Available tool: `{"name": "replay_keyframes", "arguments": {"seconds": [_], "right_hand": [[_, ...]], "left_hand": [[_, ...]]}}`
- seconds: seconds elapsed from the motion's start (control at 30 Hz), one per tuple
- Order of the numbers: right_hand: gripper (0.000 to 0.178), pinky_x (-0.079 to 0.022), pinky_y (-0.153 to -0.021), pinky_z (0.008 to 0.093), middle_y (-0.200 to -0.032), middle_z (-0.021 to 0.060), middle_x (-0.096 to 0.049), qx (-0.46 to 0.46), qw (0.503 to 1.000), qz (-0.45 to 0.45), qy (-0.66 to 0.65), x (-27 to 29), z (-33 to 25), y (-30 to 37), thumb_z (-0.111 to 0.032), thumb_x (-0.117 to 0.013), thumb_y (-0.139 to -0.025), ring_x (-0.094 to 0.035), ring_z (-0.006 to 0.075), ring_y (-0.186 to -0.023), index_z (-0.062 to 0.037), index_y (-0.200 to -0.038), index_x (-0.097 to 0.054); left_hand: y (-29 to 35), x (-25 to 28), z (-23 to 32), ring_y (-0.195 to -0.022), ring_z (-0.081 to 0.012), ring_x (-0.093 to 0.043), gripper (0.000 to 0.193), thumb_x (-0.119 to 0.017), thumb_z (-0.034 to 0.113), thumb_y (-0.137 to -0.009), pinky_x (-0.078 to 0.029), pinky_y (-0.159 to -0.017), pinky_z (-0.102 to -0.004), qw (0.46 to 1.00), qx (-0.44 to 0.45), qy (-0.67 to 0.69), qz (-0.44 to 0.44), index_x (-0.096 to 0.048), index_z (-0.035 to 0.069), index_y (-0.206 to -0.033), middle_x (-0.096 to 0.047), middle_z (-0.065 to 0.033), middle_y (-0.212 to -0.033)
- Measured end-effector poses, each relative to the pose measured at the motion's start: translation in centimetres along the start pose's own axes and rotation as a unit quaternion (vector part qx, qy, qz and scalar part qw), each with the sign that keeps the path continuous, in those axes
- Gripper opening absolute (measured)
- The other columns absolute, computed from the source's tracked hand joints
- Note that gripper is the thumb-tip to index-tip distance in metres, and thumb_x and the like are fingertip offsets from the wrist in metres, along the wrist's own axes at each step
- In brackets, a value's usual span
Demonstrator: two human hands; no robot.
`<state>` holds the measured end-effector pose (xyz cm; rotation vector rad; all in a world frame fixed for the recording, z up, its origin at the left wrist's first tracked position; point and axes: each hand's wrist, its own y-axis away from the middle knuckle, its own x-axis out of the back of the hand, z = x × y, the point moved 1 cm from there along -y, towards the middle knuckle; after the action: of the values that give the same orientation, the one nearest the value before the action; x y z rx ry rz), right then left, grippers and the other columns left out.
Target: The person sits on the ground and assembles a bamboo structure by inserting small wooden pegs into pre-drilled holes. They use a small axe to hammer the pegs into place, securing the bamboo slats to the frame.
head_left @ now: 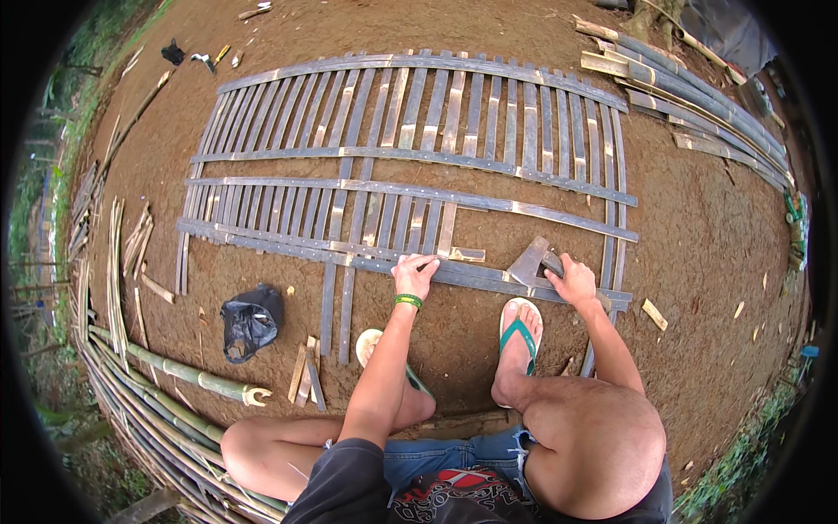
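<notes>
A lattice of dark split-bamboo slats (401, 161) lies on the ground before me, upright strips crossed by long rails. My left hand (415, 276) rests at the nearest rail (476, 275), its fingers pinched together beside the lower ends of the strips. Whatever they pinch is too small to make out. In my right hand (574, 281) is a hatchet, gripped by its handle. The broad metal hatchet blade (528, 262) lies over the same rail, to the right of my left hand. A short bamboo piece (467, 255) sits between the left hand and the blade.
A black plastic bag (251, 323) stands on the soil at left, near short bamboo offcuts (307, 375). Long bamboo poles (166, 410) lie at lower left. Split bamboo lengths (690, 92) are piled at upper right. Small tools (209, 61) lie at the far left.
</notes>
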<state>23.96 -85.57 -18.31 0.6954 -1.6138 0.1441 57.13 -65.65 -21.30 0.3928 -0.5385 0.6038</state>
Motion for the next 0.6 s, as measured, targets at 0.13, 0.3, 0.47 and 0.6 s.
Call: {"name": "replay_keyframes", "arguments": {"seconds": [0.13, 0.3, 0.47, 0.6], "right_hand": [[0.048, -0.057, -0.071, 0.0521, -0.082, 0.0204, -0.072, 0.002, 1.0, 0.005, -0.008, 0.03, 0.12, 0.11, -0.051, -0.072, -0.086, -0.071, 0.0412, -0.08, -0.0084, -0.104, -0.059], [0.049, -0.057, -0.072, 0.0521, -0.083, 0.0201, -0.072, -0.003, 1.0, -0.009, -0.009, 0.08, 0.08, -0.01, -0.051, -0.071, -0.087, -0.071, 0.041, -0.082, -0.0079, -0.106, -0.06], [0.05, -0.057, -0.074, 0.0517, -0.087, 0.0197, -0.073, -0.007, 1.0, -0.019, -0.004, 0.14, 0.02, -0.02, -0.052, -0.07, -0.087, -0.071, 0.0407, -0.085, -0.0077, -0.108, -0.06], [0.048, -0.056, -0.072, 0.0526, -0.083, 0.0217, -0.071, 0.0, 1.0, -0.001, -0.015, 0.14, -0.01, 0.03, -0.05, -0.072, -0.087, -0.071, 0.0426, -0.082, -0.0075, -0.105, -0.06]], "left_hand": [[0.0, -0.23, 0.31, -0.101, -0.0231, -0.061, 0.016, -0.078, 0.021, -0.084, -0.038, -0.097, -0.0404, 1.0, 0.004, -0.015, -0.004, -0.081, 0.011, -0.096, -0.074, -0.0018, -0.093], [0.09, -0.24, 0.11, -0.1, -0.023, -0.06, 0.016, -0.077, 0.023, -0.086, -0.038, -0.096, -0.0403, 0.999, -0.019, -0.035, 0.005, -0.081, 0.011, -0.096, -0.074, -0.0014, -0.094], [0.45, -0.44, -0.21, -0.102, -0.023, -0.06, 0.018, -0.076, 0.025, -0.087, -0.038, -0.097, -0.0406, 0.998, -0.035, -0.042, 0.025, -0.081, 0.011, -0.096, -0.075, -0.0015, -0.097], [0.61, -0.57, -0.35, -0.103, -0.0232, -0.061, 0.017, -0.076, 0.025, -0.087, -0.038, -0.097, -0.0413, 0.998, -0.043, -0.039, 0.034, -0.081, 0.01, -0.096, -0.075, -0.002, -0.098]]}}
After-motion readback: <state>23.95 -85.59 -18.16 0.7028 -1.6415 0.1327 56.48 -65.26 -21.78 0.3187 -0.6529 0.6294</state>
